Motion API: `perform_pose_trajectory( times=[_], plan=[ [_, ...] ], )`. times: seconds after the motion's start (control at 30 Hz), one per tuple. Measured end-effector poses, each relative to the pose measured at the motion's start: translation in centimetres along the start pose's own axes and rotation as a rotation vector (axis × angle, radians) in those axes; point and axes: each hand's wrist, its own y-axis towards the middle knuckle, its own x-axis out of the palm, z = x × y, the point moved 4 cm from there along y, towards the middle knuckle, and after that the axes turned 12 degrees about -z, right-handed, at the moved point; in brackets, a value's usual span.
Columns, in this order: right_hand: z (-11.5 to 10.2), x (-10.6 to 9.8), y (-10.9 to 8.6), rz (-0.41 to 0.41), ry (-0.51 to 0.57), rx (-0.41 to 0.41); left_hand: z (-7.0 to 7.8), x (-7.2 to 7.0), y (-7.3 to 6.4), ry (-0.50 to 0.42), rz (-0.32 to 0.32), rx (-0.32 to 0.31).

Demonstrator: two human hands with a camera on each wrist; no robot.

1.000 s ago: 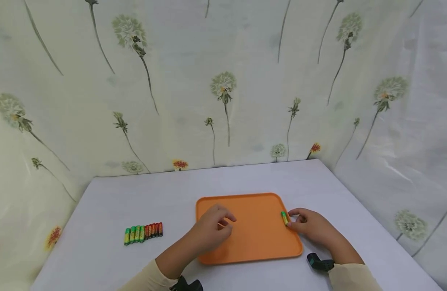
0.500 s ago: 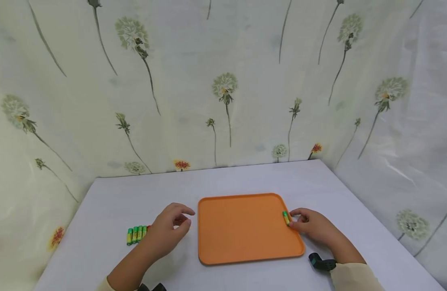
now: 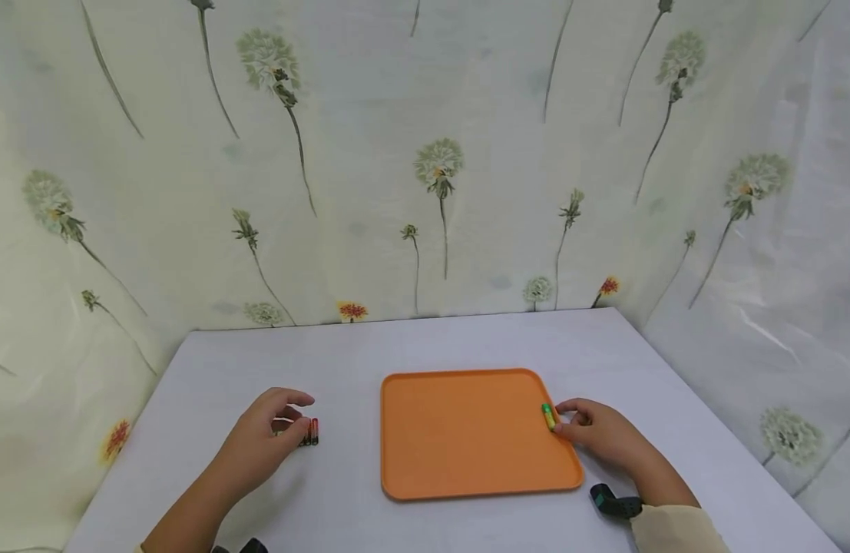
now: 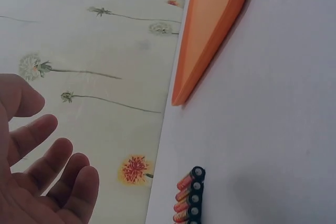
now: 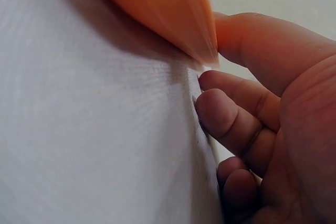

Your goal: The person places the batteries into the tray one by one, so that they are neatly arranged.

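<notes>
My left hand [image 3: 260, 434] hovers over a row of batteries on the left of the table, its fingers loosely bent and holding nothing. Red-and-black batteries [image 3: 315, 432] show beyond the thumb; the hand covers the rest of the row in the head view. The left wrist view shows red battery ends [image 4: 195, 199] apart from the fingers. On the right, a single green-and-yellow battery [image 3: 548, 417] lies inside the right rim of an orange tray [image 3: 473, 438]. My right hand [image 3: 600, 432] rests at that rim beside it, thumb [image 5: 244, 40] touching the tray's edge.
A white-covered table [image 3: 342, 491] carries everything. Behind it and to the sides hangs a pale dandelion-print sheet [image 3: 369, 177]. A dark wrist device [image 3: 614, 501] sits near the right wrist.
My left hand has moved left from above the tray to the battery row, covering most of it. The right hand stays at the tray's right rim; the head view has shifted slightly.
</notes>
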Motion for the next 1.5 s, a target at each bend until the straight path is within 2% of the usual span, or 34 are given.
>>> perform_pose_trajectory(
  times=[0.3, 0.5, 0.7, 0.9, 1.13, 1.3, 1.5],
  plan=[
    [0.1, -0.1, -0.2, 0.004, -0.001, -0.016, -2.7, -1.7, -0.4, 0.097, 0.070, 0.019],
    [-0.1, 0.0, -0.2, 0.002, 0.009, -0.023, -5.2, -2.6, -0.8, 0.126, 0.107, -0.037],
    [-0.2, 0.0, 0.0, -0.004, 0.007, -0.030, -8.0, -3.0, -1.0, 0.088, 0.060, -0.115],
    [0.0, -0.1, 0.0, 0.003, -0.002, -0.014, -10.2, -2.5, -0.5, 0.082, -0.055, -0.143],
    [-0.2, 0.1, -0.2, 0.002, 0.003, -0.032, -10.9, -2.5, -0.5, 0.091, -0.105, -0.166],
    [-0.3, 0.1, -0.4, 0.007, -0.012, -0.025, -11.0, -2.2, -0.3, 0.122, -0.156, -0.135],
    [-0.4, 0.0, -0.3, -0.003, -0.010, -0.026, -11.2, -2.1, -0.4, 0.189, -0.151, -0.132]
  ],
)
